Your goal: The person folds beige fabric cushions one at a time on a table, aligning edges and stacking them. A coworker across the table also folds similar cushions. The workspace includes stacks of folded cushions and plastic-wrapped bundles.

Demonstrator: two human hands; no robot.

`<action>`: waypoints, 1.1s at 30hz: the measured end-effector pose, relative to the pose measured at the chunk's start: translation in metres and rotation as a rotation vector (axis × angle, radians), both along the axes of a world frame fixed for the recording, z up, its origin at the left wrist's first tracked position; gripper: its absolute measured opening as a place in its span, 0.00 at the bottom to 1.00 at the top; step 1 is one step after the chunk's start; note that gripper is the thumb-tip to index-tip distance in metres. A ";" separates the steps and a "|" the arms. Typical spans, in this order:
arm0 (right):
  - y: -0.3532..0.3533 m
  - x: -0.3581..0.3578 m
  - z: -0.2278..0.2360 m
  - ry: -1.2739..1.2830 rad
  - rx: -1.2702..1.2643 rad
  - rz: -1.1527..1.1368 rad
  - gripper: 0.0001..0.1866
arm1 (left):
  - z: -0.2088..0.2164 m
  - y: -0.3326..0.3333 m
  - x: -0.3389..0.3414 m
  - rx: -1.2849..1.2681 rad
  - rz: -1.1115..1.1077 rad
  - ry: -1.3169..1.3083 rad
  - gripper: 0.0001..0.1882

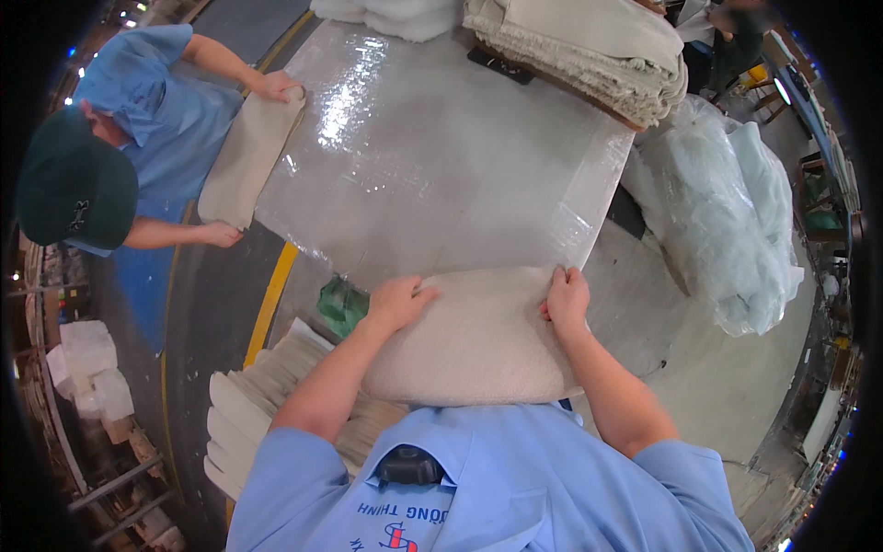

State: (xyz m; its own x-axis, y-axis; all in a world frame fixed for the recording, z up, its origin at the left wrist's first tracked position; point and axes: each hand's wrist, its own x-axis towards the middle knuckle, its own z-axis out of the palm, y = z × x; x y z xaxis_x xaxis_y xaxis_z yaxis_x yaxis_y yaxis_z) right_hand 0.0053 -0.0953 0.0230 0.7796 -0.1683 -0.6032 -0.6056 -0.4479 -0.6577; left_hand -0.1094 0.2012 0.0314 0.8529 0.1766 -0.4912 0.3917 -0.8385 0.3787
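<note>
A folded piece of beige textured fabric [478, 340] is stretched between my hands, in front of my body at the near edge of the table. My left hand [400, 302] grips its far left corner, thumb on top. At the far right corner my right hand [566, 299] has its fingers curled round the edge. The fabric's far edge meets the near side of a table [441, 175] covered with shiny clear film. What lies beneath the fabric is hidden.
Across the table's left side, a co-worker [166, 138] holds a similar beige fabric piece [248, 156]. A fabric stack [579, 55] stands far right, white padding [395, 14] beyond. Folded fabric [248, 414] and a green bag [343, 305] lie left; plastic-wrapped bundles [727, 212] stand right.
</note>
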 end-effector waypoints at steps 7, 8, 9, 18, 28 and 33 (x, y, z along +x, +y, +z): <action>0.000 -0.016 -0.010 -0.043 -0.074 -0.025 0.17 | -0.038 -0.012 -0.011 0.043 0.174 -0.195 0.28; -0.006 -0.021 -0.022 -0.121 -0.160 0.024 0.18 | -0.042 -0.014 -0.012 0.048 0.184 -0.230 0.28; -0.006 -0.022 -0.026 -0.210 -0.231 0.080 0.18 | -0.044 -0.014 -0.011 0.042 0.199 -0.255 0.28; 0.002 -0.007 0.003 -0.030 0.061 -0.041 0.17 | -0.022 0.011 -0.011 -0.040 0.153 -0.198 0.28; -0.011 -0.022 -0.019 -0.224 0.001 -0.001 0.15 | 0.005 0.008 -0.037 0.009 0.173 -0.125 0.26; -0.002 -0.006 0.017 -0.018 0.054 0.175 0.16 | -0.009 0.019 -0.036 -0.071 0.163 -0.161 0.25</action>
State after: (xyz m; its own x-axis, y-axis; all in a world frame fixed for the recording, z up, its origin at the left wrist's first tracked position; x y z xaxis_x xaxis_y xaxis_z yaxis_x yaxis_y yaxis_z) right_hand -0.0006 -0.0969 0.0404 0.8047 0.0036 -0.5937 -0.5095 -0.5092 -0.6936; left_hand -0.1459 0.2205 0.0225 0.8845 0.2881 -0.3669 0.4492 -0.7385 0.5029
